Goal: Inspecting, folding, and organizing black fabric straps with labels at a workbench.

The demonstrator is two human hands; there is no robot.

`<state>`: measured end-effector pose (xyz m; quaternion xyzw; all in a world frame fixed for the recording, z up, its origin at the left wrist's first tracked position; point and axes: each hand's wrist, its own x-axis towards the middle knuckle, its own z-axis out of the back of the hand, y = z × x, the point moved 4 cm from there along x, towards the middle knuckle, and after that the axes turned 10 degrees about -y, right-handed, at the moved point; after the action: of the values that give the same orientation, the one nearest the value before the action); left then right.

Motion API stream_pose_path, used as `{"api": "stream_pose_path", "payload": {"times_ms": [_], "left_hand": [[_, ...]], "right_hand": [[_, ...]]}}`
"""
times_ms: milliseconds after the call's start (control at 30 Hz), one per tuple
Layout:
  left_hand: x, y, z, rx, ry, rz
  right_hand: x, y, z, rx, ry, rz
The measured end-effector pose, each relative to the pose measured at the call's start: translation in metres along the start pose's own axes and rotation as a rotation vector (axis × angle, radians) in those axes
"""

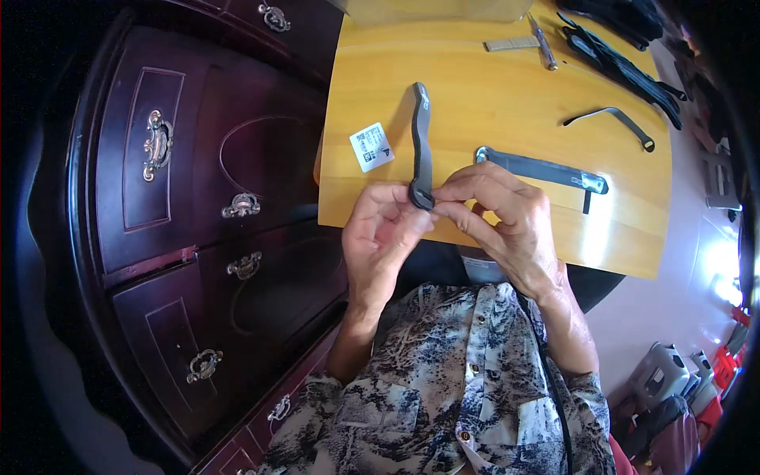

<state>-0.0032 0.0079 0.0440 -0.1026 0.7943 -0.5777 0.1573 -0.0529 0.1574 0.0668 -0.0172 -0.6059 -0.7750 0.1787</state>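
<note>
A dark grey strap (422,134) rises from my fingers over the yellow table, its far end bearing a small pale label. My left hand (378,233) pinches the strap's near end, where a black loop shows, between thumb and fingers. From the other side, my right hand (507,218) closes thumb and forefinger at the same looped end; its exact grip is partly hidden. Just beyond my right hand lies a second grey strap (538,168), with a shiny covering at its ends. A white printed card (372,147) lies left of the held strap.
Farther right on the wooden table (475,103) are a thin looped strap (625,121) and a bundle of black straps (617,67). A pen-like tool (543,43) touches a flat tan strip (511,44) at the back. Dark cabinets (190,95) flank my left; grey stools (663,372) stand lower right.
</note>
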Motion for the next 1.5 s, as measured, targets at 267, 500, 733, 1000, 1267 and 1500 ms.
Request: {"api": "stream_pose_path", "payload": {"times_ms": [267, 500, 733, 1000, 1267, 1500], "left_hand": [[-0.001, -0.005, 0.003, 0.054, 0.071, -0.038], [-0.002, -0.009, 0.001, 0.184, 0.026, -0.088], [-0.001, -0.009, 0.002, 0.239, 0.057, -0.158], [0.000, -0.005, 0.004, 0.288, 0.061, -0.170], [0.001, -0.001, 0.010, 0.032, 0.124, -0.002], [0.002, -0.003, 0.007, 0.002, 0.098, -0.039]], "right_hand": [[0.001, 0.010, 0.000, 0.036, 0.005, -0.008], [0.002, 0.011, 0.000, 0.045, 0.076, -0.023], [0.003, 0.005, -0.003, 0.074, 0.151, -0.040], [0.004, 0.013, -0.009, -0.166, 0.154, 0.256], [0.012, 0.013, -0.013, -0.004, 0.195, 0.216], [0.005, 0.005, -0.026, 0.069, -0.073, 0.089]]}}
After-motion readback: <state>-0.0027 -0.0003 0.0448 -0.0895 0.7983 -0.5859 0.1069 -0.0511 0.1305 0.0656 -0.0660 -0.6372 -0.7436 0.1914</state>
